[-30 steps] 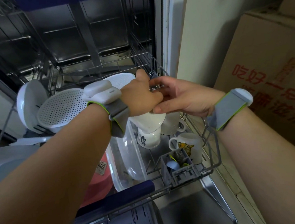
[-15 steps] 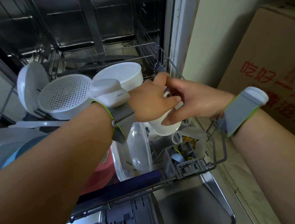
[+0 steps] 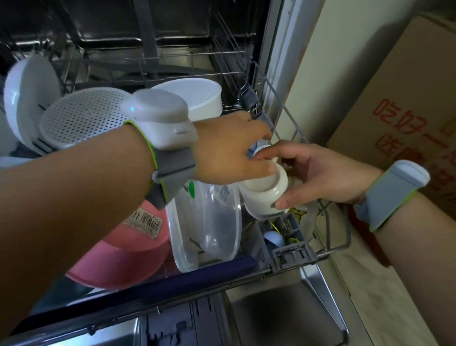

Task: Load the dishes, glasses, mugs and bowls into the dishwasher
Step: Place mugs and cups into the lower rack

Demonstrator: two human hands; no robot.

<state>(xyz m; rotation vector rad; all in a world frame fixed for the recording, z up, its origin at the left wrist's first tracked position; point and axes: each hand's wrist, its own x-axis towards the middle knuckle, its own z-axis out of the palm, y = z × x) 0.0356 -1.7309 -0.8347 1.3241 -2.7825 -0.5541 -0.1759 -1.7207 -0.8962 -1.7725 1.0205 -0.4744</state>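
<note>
Head view showed both hands meeting over the right side of the pulled-out dishwasher rack (image 3: 334, 235). Right hand (image 3: 318, 176) curled its thumb and fingers round a white mug (image 3: 264, 194), held upside down and tilted above the grey cutlery basket (image 3: 287, 239). Left hand (image 3: 236, 150) reached in from the left, its fingers bent onto the mug's upturned base. Left of the mug stood a clear plastic container (image 3: 206, 224) on edge, then a pink bowl (image 3: 112, 254). Farther back sat a white perforated strainer (image 3: 84, 119) and a white bowl (image 3: 192, 98). A cardboard box (image 3: 423, 117) stood at right.
</note>
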